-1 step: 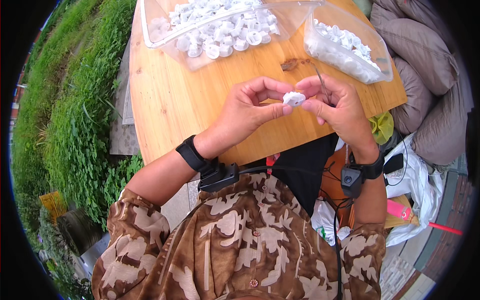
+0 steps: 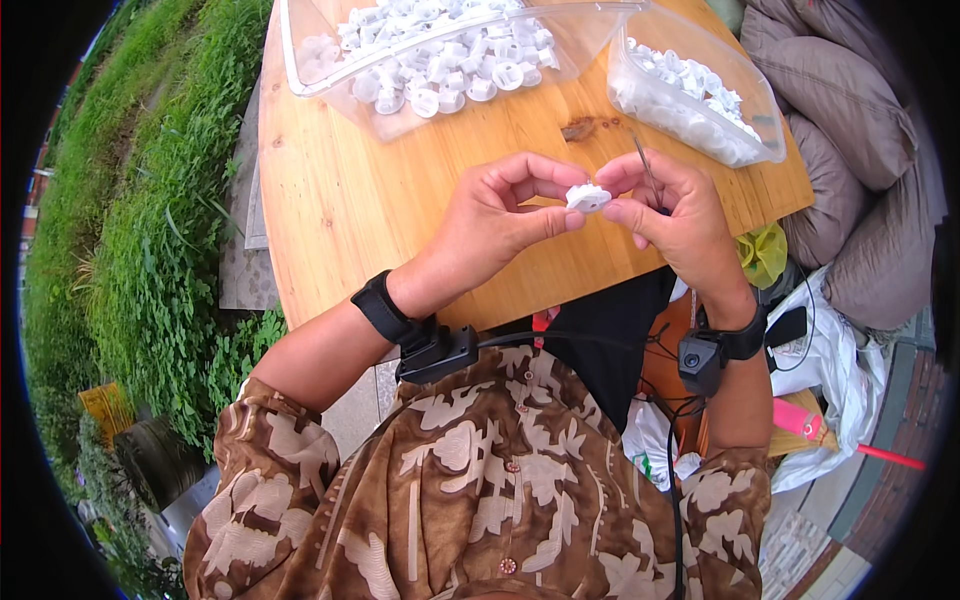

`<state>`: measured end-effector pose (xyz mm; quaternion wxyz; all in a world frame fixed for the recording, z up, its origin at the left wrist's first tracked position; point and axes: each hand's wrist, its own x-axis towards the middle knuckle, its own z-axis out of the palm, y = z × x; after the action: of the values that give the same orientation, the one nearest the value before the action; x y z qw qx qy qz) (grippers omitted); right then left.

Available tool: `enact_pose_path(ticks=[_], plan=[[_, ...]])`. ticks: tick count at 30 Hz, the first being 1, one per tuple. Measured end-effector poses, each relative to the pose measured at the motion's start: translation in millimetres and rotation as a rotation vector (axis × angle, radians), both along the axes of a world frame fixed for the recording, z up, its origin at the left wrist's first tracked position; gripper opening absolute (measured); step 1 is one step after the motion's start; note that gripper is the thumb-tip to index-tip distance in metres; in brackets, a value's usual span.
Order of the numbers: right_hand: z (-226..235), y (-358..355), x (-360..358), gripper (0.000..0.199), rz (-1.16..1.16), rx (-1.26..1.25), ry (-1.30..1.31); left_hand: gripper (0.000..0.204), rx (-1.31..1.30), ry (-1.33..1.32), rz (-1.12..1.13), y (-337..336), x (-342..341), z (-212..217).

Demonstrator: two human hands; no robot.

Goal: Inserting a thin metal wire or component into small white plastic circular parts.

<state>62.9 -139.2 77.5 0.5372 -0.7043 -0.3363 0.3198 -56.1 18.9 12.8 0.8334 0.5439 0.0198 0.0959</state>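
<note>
Nothing is shifting since the earlier frame: both hands are still meeting at centre frame. The left hand (image 2: 490,215) is pinching a small white part (image 2: 587,196) from the left; the right hand (image 2: 675,215) is gripping it too, with a thin pin (image 2: 646,170). Both bins, the tray (image 2: 300,60) at upper left and the tub (image 2: 765,115) at upper right, are holding many white pieces; which are finished I cannot tell.

Single head view, looking steeply down, close over the wooden table (image 2: 340,200)
</note>
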Motion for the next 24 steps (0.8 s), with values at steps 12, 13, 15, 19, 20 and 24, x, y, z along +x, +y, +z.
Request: enact_pose_path(ticks=[12,13,15,19,20,24], plan=[[-16,-5,-8,0.011,-0.026,0.210,-0.710,0.044,0.050,-0.076,0.000,-3,-1,5],[-16,-6,-9,0.011,-0.038,0.203,-0.694,0.044,0.079,-0.086,0.005,-3,-1,5],[-15,-6,-9,0.011,-0.049,0.198,-0.677,0.044,0.085,-0.063,-0.013,-3,-2,5],[-8,-7,-10,0.010,-0.035,0.055,-0.557,0.037,0.021,0.034,-0.011,-2,-3,6],[-7,-8,-10,0.009,-0.044,0.014,-0.457,0.037,0.021,0.034,-0.013,-2,-3,6],[-9,-10,-8,0.008,-0.026,0.000,-0.320,0.026,0.054,0.023,-0.032,-1,-3,5]])
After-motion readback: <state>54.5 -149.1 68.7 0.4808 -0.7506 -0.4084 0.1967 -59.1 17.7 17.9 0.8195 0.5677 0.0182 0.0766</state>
